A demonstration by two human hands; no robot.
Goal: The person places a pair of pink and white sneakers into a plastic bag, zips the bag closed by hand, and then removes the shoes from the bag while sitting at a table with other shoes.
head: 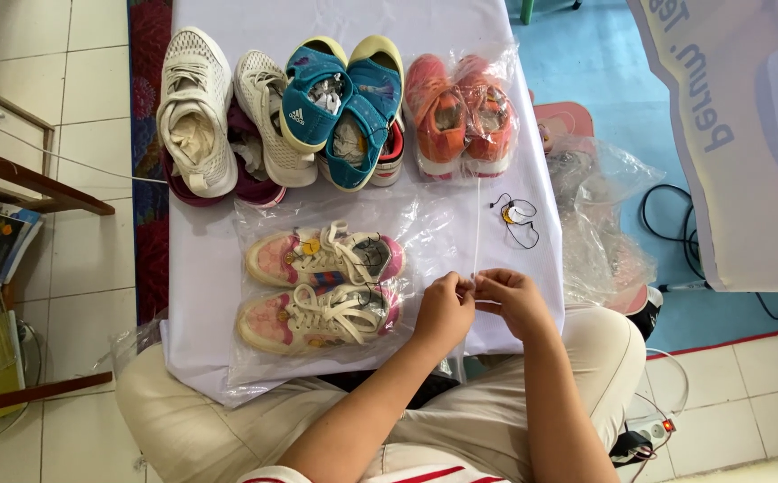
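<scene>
Clear plastic bag (425,234): thin film, glossy, wrinkled, catching light along its creases. Pink shoes (322,286) inside it: matt cloth uppers, smooth pale rubber soles, woven cream laces. Desk (210,224) covered by a smooth matt white cloth. Orange shoes (459,112): mesh cloth, under a second shiny film wrap. Blue sandals (344,98): matt fabric straps, yellowish foam rims. White sneakers (228,112): open knit mesh, rough-looking, dull. Crumpled plastic wrap (599,224) at the desk's edge: clear, glossy. Floor tiles (94,80): smooth, faintly shiny. Trousers (460,420): plain matt beige cloth. Left hand (443,313) and right hand (514,300) pinch the film's edge.
</scene>
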